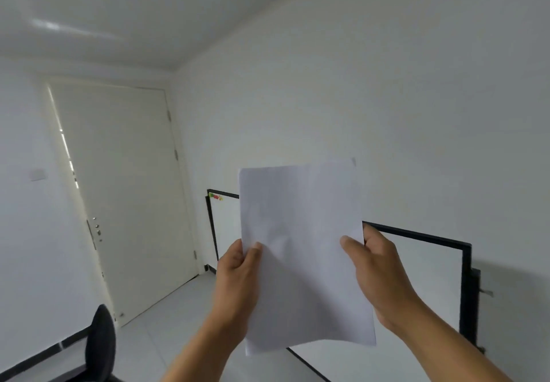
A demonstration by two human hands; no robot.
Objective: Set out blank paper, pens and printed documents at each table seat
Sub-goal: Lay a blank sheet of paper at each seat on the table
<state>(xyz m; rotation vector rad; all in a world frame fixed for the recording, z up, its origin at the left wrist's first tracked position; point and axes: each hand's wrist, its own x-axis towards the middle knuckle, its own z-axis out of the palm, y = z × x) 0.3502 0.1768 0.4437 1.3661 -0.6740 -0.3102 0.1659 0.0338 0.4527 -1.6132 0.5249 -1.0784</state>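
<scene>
Blank paper [300,247] upright btwn left hand [238,274] & right hand [378,271], both pinching its side edges.

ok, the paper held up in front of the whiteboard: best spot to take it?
Probably the side edges around mid-height, as now: the left hand and right hand pinch the paper from opposite sides, thumbs on the near face. The sheets are thin and upright, so a two-sided grip should keep them from drooping.
</scene>
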